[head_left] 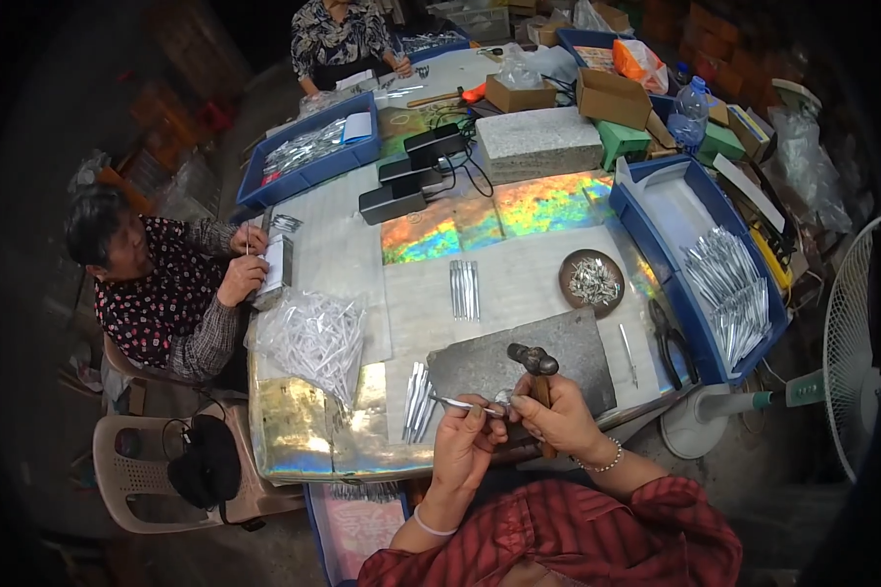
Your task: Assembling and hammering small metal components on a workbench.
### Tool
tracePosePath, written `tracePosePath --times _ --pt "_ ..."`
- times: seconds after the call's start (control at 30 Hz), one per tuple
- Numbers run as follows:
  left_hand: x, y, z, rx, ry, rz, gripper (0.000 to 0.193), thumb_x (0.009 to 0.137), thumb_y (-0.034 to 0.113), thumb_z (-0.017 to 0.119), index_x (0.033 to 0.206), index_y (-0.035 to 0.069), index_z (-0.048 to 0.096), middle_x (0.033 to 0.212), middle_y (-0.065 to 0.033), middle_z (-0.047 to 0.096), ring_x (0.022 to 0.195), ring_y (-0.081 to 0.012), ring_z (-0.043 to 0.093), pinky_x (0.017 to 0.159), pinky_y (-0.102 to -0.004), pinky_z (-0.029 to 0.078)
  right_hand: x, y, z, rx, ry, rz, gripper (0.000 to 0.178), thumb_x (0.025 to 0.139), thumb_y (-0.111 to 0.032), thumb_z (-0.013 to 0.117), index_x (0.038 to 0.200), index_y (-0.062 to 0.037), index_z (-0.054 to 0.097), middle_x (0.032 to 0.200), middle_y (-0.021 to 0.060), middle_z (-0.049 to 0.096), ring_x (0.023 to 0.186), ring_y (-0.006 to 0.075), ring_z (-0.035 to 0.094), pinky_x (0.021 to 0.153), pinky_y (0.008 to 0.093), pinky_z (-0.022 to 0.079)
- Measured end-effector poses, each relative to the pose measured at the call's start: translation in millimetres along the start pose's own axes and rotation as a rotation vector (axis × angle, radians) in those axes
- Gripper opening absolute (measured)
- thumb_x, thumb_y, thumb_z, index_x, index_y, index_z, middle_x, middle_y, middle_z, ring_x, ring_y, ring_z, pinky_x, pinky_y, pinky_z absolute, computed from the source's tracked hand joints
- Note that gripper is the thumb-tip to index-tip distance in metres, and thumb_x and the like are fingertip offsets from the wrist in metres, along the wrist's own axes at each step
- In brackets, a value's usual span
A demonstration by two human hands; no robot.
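Observation:
Pinched in the fingers of my left hand is a slim silvery metal rod, its one end pointing left. My right hand meets it fingertip to fingertip and grips the wooden handle of a hammer, whose dark metal head stands above the hand. Whether the right fingertips also hold a small part is too small to tell. Both hands are over the near edge of a grey stone slab. Left of the slab lies a loose bunch of similar rods; beyond it, several more are lined up.
A round brown bowl of small metal bits, pliers and a blue crate of rods are at right. A plastic bag lies left. A co-worker sits left, another person at the far end. A fan stands right.

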State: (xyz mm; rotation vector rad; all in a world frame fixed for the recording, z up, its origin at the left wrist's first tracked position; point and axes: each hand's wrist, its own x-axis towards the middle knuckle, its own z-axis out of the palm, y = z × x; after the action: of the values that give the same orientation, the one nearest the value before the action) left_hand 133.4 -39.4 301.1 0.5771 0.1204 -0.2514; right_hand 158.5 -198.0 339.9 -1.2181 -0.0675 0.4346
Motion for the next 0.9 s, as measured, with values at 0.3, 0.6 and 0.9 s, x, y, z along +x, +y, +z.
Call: tracePosePath --times 0.3,0.6,0.9 --pt "-2.6 -2.4 -1.7 0.044 0.032 0.032 0.013 0.088 0.012 0.056 0.098 0.005 0.052 0.091 -0.012 0.061 0.07 -0.0161 0.059 0.063 -0.0283 0.051 0.3 3.2 0.3 0.016 0.032 -0.013 0.016 0.09 -0.018 0.054 0.088 -0.0035 0.047 0.069 0.0017 0.054 0.047 0.0036 0.042 0.041 0.0176 0.033" --pt "0.3 -3.9 -2.1 0.096 0.015 0.06 0.013 0.088 0.011 0.056 0.098 0.004 0.051 0.091 -0.0128 0.061 0.07 -0.0163 0.06 0.062 -0.0274 0.052 4.0 3.1 -2.4 0.017 0.058 -0.043 0.015 0.09 -0.017 0.054 0.088 -0.0041 0.047 0.068 0.0011 0.053 0.047 0.0035 0.041 0.041 0.0174 0.033" --pt "-1.0 -4.9 -0.8 0.099 0.024 0.063 0.013 0.089 0.011 0.055 0.099 0.004 0.051 0.091 -0.0136 0.061 0.068 -0.0161 0.059 0.062 -0.0281 0.052 1.2 2.5 -4.2 0.035 0.039 -0.021 0.013 0.089 -0.015 0.054 0.088 -0.0032 0.048 0.069 0.0004 0.054 0.049 0.0027 0.042 0.042 0.0182 0.033"
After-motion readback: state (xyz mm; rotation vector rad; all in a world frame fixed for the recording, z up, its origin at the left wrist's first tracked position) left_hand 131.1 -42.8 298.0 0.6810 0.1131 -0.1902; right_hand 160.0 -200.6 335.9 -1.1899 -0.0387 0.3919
